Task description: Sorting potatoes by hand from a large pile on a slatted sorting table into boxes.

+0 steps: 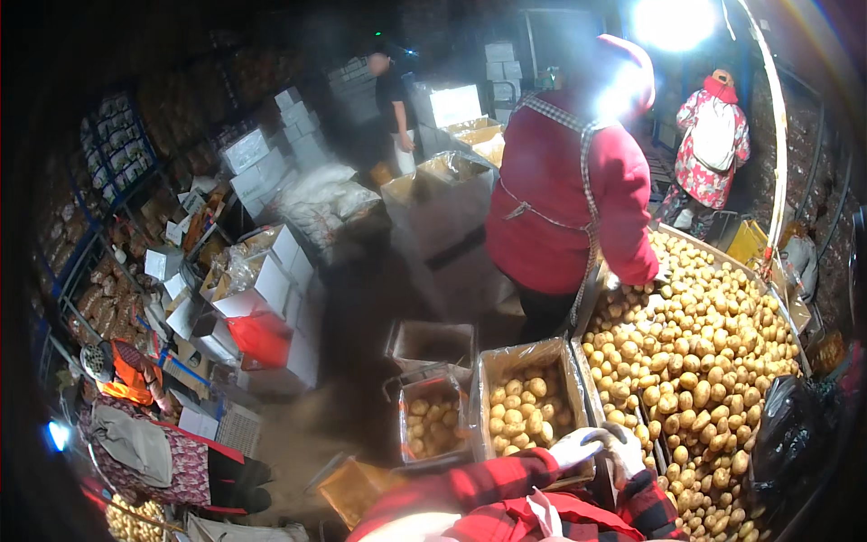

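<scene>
My left hand (pixel 577 448), in a pale glove, reaches across from the left, over the near right corner of a lined box of potatoes (pixel 525 410). My right hand (pixel 624 450), also gloved, meets it at the edge of the large potato heap (pixel 704 359). The gloves touch or overlap, and their fingers are partly hidden. Whether anything small lies between them I cannot tell. Loose potatoes fill the wide sorting bin (pixel 789 315) to my right, which has a raised rim. Clear plastic film lines the box.
A co-worker in a red top (pixel 569 203) stands ahead, one gloved hand in the potatoes. A smaller potato box (pixel 433 420), an orange-brown crate (pixel 355 488) and an open carton (pixel 433 342) stand to my left. Black plastic (pixel 789 433) drapes the bin's right side. Stacked cartons (pixel 281 271) stand farther left.
</scene>
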`<action>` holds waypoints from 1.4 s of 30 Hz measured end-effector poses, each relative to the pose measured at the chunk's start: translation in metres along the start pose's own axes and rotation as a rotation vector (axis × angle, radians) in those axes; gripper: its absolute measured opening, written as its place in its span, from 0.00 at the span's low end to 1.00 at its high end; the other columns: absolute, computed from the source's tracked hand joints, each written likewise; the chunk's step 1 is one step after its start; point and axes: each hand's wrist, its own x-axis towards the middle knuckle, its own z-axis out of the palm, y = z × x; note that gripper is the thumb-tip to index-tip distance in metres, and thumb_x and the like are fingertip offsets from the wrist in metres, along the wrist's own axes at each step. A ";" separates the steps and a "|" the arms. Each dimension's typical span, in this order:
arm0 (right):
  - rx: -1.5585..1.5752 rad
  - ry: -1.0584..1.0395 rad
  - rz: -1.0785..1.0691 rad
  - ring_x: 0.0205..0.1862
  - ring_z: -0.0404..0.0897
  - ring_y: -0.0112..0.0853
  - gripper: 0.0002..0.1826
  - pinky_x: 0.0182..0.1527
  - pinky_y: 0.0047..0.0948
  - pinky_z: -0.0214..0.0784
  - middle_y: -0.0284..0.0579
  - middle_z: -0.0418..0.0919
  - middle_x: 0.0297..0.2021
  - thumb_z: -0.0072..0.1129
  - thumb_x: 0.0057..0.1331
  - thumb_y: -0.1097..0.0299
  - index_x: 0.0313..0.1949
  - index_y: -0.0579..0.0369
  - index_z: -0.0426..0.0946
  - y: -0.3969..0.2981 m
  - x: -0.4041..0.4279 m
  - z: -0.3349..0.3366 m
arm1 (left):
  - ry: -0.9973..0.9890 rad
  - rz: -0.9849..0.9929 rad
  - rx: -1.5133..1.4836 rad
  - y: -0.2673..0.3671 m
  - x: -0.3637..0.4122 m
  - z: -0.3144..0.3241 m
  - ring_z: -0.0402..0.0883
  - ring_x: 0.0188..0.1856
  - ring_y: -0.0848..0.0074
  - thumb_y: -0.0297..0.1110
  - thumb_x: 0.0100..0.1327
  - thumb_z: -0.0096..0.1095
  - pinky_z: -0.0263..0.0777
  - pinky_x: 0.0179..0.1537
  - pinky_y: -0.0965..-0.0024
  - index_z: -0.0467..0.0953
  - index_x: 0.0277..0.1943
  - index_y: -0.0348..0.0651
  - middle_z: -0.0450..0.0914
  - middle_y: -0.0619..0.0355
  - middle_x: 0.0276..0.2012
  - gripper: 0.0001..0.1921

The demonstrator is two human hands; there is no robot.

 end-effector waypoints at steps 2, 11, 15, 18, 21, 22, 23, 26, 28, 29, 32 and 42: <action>0.216 0.085 0.022 0.41 0.81 0.28 0.19 0.45 0.29 0.76 0.39 0.82 0.42 0.63 0.68 0.69 0.56 0.61 0.79 -0.001 -0.021 -0.023 | -0.035 0.148 0.296 0.014 0.017 0.011 0.76 0.65 0.57 0.43 0.71 0.61 0.67 0.68 0.58 0.74 0.66 0.43 0.76 0.46 0.63 0.24; 0.289 0.351 0.022 0.40 0.78 0.23 0.16 0.35 0.23 0.77 0.35 0.80 0.45 0.59 0.70 0.76 0.57 0.56 0.79 0.086 -0.050 -0.119 | -0.299 0.155 1.216 -0.005 0.069 0.054 0.48 0.80 0.45 0.57 0.64 0.60 0.30 0.77 0.32 0.67 0.74 0.56 0.59 0.45 0.77 0.36; 0.204 0.399 0.128 0.40 0.79 0.26 0.16 0.37 0.25 0.77 0.37 0.81 0.45 0.58 0.70 0.77 0.57 0.57 0.78 0.110 -0.060 -0.135 | -0.290 0.138 1.209 0.002 0.065 0.055 0.48 0.80 0.46 0.58 0.63 0.61 0.30 0.77 0.32 0.68 0.73 0.56 0.59 0.45 0.77 0.36; 0.116 0.360 0.075 0.46 0.80 0.30 0.17 0.49 0.29 0.77 0.40 0.81 0.48 0.58 0.70 0.77 0.57 0.58 0.78 0.126 -0.048 -0.137 | -0.285 0.137 1.196 0.002 0.062 0.057 0.48 0.80 0.47 0.57 0.63 0.61 0.30 0.77 0.33 0.68 0.73 0.55 0.58 0.45 0.77 0.37; -0.006 0.423 -0.014 0.54 0.79 0.35 0.18 0.61 0.34 0.71 0.44 0.81 0.52 0.57 0.69 0.77 0.58 0.59 0.78 0.094 -0.053 -0.108 | -0.307 0.183 1.174 -0.001 0.063 0.064 0.49 0.80 0.47 0.56 0.65 0.60 0.31 0.78 0.33 0.67 0.74 0.54 0.60 0.45 0.76 0.37; -0.039 0.515 -0.021 0.59 0.78 0.38 0.19 0.66 0.37 0.67 0.47 0.80 0.55 0.57 0.68 0.78 0.58 0.59 0.77 0.079 -0.062 -0.098 | -0.319 0.199 1.152 0.000 0.064 0.065 0.48 0.80 0.47 0.57 0.64 0.61 0.29 0.78 0.34 0.68 0.73 0.54 0.60 0.45 0.76 0.36; -0.521 0.356 -0.265 0.62 0.76 0.42 0.20 0.67 0.40 0.66 0.51 0.79 0.58 0.58 0.66 0.77 0.58 0.58 0.78 0.100 -0.059 -0.122 | -0.220 0.289 1.120 -0.001 0.062 0.063 0.53 0.78 0.46 0.55 0.63 0.63 0.36 0.77 0.33 0.71 0.70 0.52 0.64 0.44 0.74 0.34; -0.835 0.471 -0.319 0.62 0.75 0.54 0.22 0.67 0.52 0.64 0.55 0.78 0.60 0.65 0.61 0.67 0.56 0.53 0.81 0.084 -0.071 -0.121 | 0.108 0.683 0.980 -0.038 0.062 0.046 0.70 0.69 0.46 0.46 0.56 0.67 0.61 0.66 0.32 0.79 0.60 0.47 0.76 0.45 0.64 0.28; -1.019 0.513 -0.113 0.71 0.66 0.51 0.29 0.74 0.56 0.52 0.50 0.71 0.68 0.64 0.62 0.65 0.64 0.49 0.76 0.075 -0.097 -0.131 | 0.028 0.491 0.964 0.004 0.075 0.037 0.77 0.59 0.50 0.42 0.53 0.67 0.71 0.56 0.44 0.80 0.57 0.47 0.78 0.46 0.59 0.26; -1.079 0.572 -0.069 0.72 0.63 0.51 0.30 0.75 0.57 0.50 0.49 0.70 0.69 0.65 0.62 0.64 0.65 0.48 0.75 0.074 -0.107 -0.140 | 0.089 0.389 0.995 0.018 0.081 0.037 0.75 0.59 0.50 0.41 0.53 0.66 0.70 0.57 0.46 0.80 0.59 0.47 0.78 0.48 0.61 0.27; -1.191 0.605 -0.024 0.73 0.61 0.53 0.31 0.75 0.58 0.48 0.51 0.69 0.68 0.65 0.63 0.63 0.67 0.47 0.72 0.065 -0.100 -0.157 | 0.208 0.305 1.158 0.036 0.102 0.025 0.69 0.67 0.56 0.43 0.60 0.64 0.56 0.70 0.44 0.77 0.60 0.50 0.74 0.50 0.64 0.24; -1.370 0.616 0.521 0.67 0.63 0.61 0.36 0.67 0.69 0.55 0.59 0.56 0.75 0.55 0.68 0.43 0.71 0.47 0.68 0.055 0.014 -0.177 | 0.066 0.387 1.087 0.013 0.117 0.039 0.74 0.65 0.59 0.37 0.58 0.65 0.56 0.71 0.43 0.81 0.55 0.48 0.79 0.54 0.60 0.20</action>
